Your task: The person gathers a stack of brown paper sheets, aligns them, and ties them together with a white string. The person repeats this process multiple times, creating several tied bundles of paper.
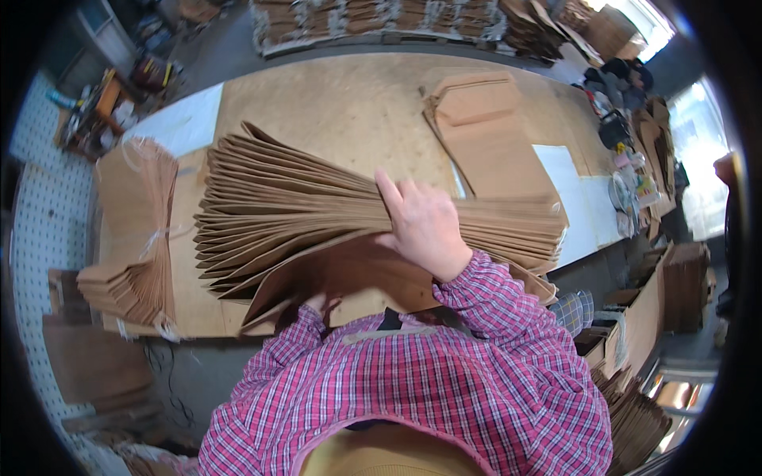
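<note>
A thick bundle of brown paper bags stands on edge across the wooden table in front of me. Its folded ends fan out at the left, and its middle is squeezed narrow. Over the top of that middle, my right hand is closed, thumb on the near side and fingers toward the far side. One bag on the near side bows away from the rest toward my body. Low beside this bag is my left hand, mostly hidden and blurred, so its grip does not show.
Flat brown paper bags lie beyond the bundle on the table. A tied bundle of bags sits at the table's left end. White sheets cover parts of the tabletop. Small items and a bowl crowd the right edge.
</note>
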The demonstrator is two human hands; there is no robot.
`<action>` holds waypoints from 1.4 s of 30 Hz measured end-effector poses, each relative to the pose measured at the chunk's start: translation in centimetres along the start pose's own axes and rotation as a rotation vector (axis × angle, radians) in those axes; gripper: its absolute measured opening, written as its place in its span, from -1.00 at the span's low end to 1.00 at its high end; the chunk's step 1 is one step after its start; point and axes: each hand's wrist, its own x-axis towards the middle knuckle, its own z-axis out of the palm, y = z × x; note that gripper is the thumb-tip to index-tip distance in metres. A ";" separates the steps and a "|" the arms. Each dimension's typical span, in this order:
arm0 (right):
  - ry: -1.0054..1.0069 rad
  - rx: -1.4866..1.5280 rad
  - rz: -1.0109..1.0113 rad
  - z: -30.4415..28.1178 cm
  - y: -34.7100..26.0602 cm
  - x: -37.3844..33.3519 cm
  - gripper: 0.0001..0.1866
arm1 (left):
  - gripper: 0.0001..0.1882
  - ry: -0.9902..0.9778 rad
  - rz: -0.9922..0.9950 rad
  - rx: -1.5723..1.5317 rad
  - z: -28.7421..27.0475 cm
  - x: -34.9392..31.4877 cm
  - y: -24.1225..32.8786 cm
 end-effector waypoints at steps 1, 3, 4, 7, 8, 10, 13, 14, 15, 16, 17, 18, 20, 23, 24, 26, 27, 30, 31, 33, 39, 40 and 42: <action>0.093 -0.038 -0.056 0.6 -0.2 0.8 -0.30 | -0.54 -0.049 -0.249 0.172 1.0 -1.9 1.1; 0.026 -0.050 -0.027 1.1 -0.6 1.4 -0.24 | -0.55 -0.282 0.159 0.623 4.2 -6.9 5.0; -0.239 -0.030 0.078 1.2 -0.7 1.3 -0.25 | -0.56 -0.214 0.559 0.853 6.1 -9.9 7.4; -0.187 -0.033 0.059 1.6 -0.9 0.4 -0.31 | -0.42 -0.047 1.563 1.320 11.9 -17.9 15.4; -0.160 -0.035 0.038 1.7 -1.0 0.0 -0.33 | -0.36 0.081 1.645 1.482 13.5 -19.8 17.7; -0.068 0.021 -0.005 1.8 -0.7 -0.8 -0.35 | -0.28 0.192 1.581 1.761 16.7 -20.3 22.4; -0.106 0.059 0.031 1.0 1.5 -1.8 -0.38 | -0.35 0.126 1.138 2.038 17.2 -18.9 27.4; -0.146 0.074 0.061 0.5 2.7 -2.2 -0.39 | -0.41 0.172 1.104 2.095 15.9 -18.6 28.6; -0.167 0.021 0.094 -0.4 4.2 -3.1 -0.48 | -0.47 0.217 0.970 2.186 14.4 -18.5 29.4; -0.093 0.003 0.082 -1.3 5.5 -4.3 -0.51 | -0.60 0.231 1.058 2.143 12.7 -18.7 29.4; -0.129 -0.066 0.176 -1.7 6.2 -5.4 -0.53 | -0.72 0.292 1.019 2.143 11.2 -18.8 29.1; -0.072 -0.023 0.104 -1.7 6.6 -6.4 -0.56 | -0.76 0.228 1.124 2.126 10.1 -18.7 28.7; -0.068 -0.016 0.096 -1.3 7.0 -8.0 -0.62 | -0.82 0.090 1.205 2.114 8.5 -18.9 27.9; -0.001 0.018 -0.020 -0.2 6.6 -8.1 -0.71 | -0.86 0.133 1.207 2.142 8.3 -19.0 27.7; 0.041 0.032 -0.005 -0.1 6.5 -7.5 -0.76 | -0.88 0.125 1.226 2.121 8.6 -19.1 28.2; 0.023 0.042 -0.003 -0.9 6.5 -6.0 -0.75 | -0.89 0.109 1.271 2.103 9.1 -19.7 29.7; -0.004 0.031 0.025 -1.7 6.4 -5.3 -0.74 | -0.89 0.131 1.219 2.113 9.2 -20.2 30.5; 0.015 0.107 -0.019 -4.7 5.8 -4.6 -0.72 | -0.89 0.150 1.319 2.044 8.7 -22.7 32.0; 0.030 0.084 -0.009 -5.5 5.8 -4.5 -0.71 | -0.89 0.116 1.326 2.028 8.5 -23.5 32.3; 0.080 0.069 -0.020 -5.8 5.3 -4.7 -0.71 | -0.81 0.208 1.117 2.089 8.5 -24.2 31.8; -0.004 0.050 0.063 1.1 4.1 -5.2 -0.32 | -0.13 0.262 1.041 2.084 10.8 -21.1 27.3; -0.012 0.095 0.059 1.9 3.9 -5.4 -0.30 | -0.11 0.207 1.109 2.094 11.1 -20.5 26.9; 0.053 0.174 0.002 2.2 4.0 -5.9 -0.23 | -0.07 0.132 1.114 2.115 11.8 -19.9 26.7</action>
